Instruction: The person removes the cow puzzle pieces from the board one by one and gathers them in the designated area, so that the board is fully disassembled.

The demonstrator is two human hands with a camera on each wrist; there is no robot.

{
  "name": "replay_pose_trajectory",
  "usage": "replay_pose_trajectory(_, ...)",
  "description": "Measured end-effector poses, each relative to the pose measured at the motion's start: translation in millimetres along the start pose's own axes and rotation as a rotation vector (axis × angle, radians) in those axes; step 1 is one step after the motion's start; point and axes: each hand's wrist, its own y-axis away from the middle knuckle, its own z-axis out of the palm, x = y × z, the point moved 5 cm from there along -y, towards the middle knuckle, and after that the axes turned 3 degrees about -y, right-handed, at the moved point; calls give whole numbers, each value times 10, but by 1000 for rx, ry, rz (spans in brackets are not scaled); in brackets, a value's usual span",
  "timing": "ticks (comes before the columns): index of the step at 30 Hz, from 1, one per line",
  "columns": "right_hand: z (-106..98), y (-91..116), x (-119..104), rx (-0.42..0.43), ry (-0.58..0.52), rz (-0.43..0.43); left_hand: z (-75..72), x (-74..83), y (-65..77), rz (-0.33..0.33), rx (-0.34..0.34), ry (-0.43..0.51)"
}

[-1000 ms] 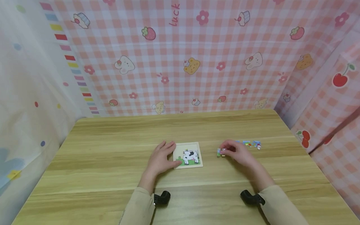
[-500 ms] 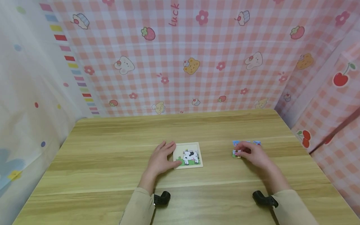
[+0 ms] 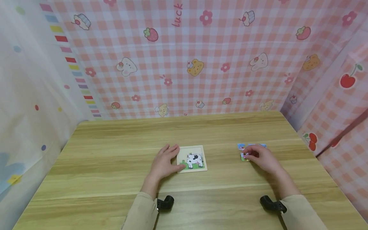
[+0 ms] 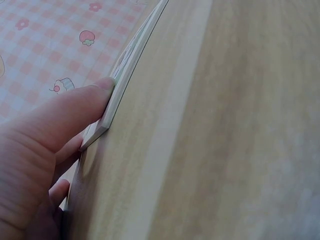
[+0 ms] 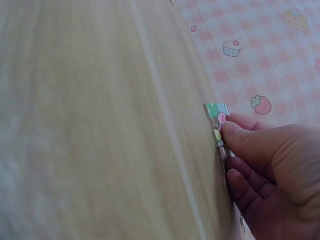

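Observation:
A square wooden puzzle board point(image 3: 191, 149) lies on the table, its tray partly filled with pieces that show a black-and-white cow on green grass. My left hand point(image 3: 164, 163) rests at its left side, fingers stretched toward the far left corner. In the left wrist view the thumb point(image 4: 85, 102) lies on the board's near edge. To the right, my right hand point(image 3: 263, 159) pinches a small puzzle piece point(image 3: 242, 156) between thumb and fingers. The right wrist view shows this puzzle piece point(image 5: 214, 110) with green, pink and yellow print, held close over the tabletop.
Loose blue-printed puzzle pieces point(image 3: 241, 146) lie just beyond my right hand, some partly hidden by it. The wood-grain table point(image 3: 115, 150) ends at a pink checked cloth point(image 3: 172, 89). A black wrist mount point(image 3: 273, 204) sits on each sleeve.
My right hand has moved to the right with the puzzle piece, back beside the loose pieces, mostly in the first half second. The left hand and the board have stayed in place.

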Motion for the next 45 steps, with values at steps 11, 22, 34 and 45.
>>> replay_pose_trajectory(11, -4, -8, -15, 2, 15, 40, 9, -14, 8, -4, 3, 4)
replay_pose_trajectory(22, 54, -107, -201, -45, -3, 52, 7, -9, 15, -4, -8, -8)
replay_pose_trajectory(34, 539, -355, -505, -165, -84, -7, -18, 78, -4, 27, -1, 19)
replay_pose_trajectory(45, 982, -625, -851, -266, -125, -81, 104, 193, -106, 60, -19, -18)
